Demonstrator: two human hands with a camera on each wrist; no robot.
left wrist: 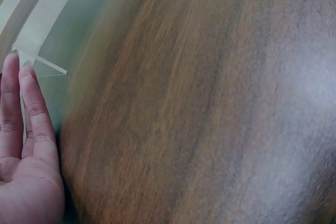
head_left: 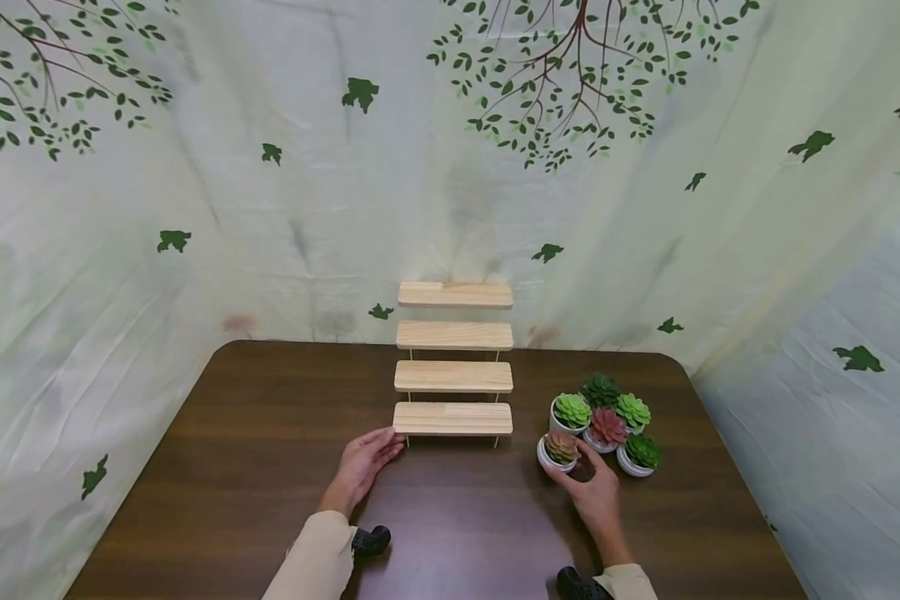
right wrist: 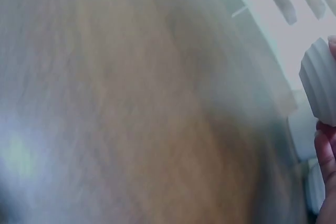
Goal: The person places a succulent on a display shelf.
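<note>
My right hand point(head_left: 596, 496) pinches the ribbed white pot of a small orange-brown succulent point(head_left: 560, 447) between thumb and fingers. In the right wrist view that white pot point(right wrist: 321, 85) appears at the right edge, tilted, with fingertips at both ends. My left hand point(head_left: 362, 468) is at the left end of the lowest step of a tiered wooden shelf point(head_left: 453, 419). From the left wrist view, the left hand's fingers point(left wrist: 37, 108) are straight, beside the stand's clear support; whether they press on it I cannot tell.
Beside the right hand stand several potted succulents: light green ones point(head_left: 572, 410), a red one point(head_left: 607, 426) and darker green ones point(head_left: 642, 451). The brown table point(head_left: 270, 467) ends at a leaf-printed curtain point(head_left: 300, 208) behind the shelf.
</note>
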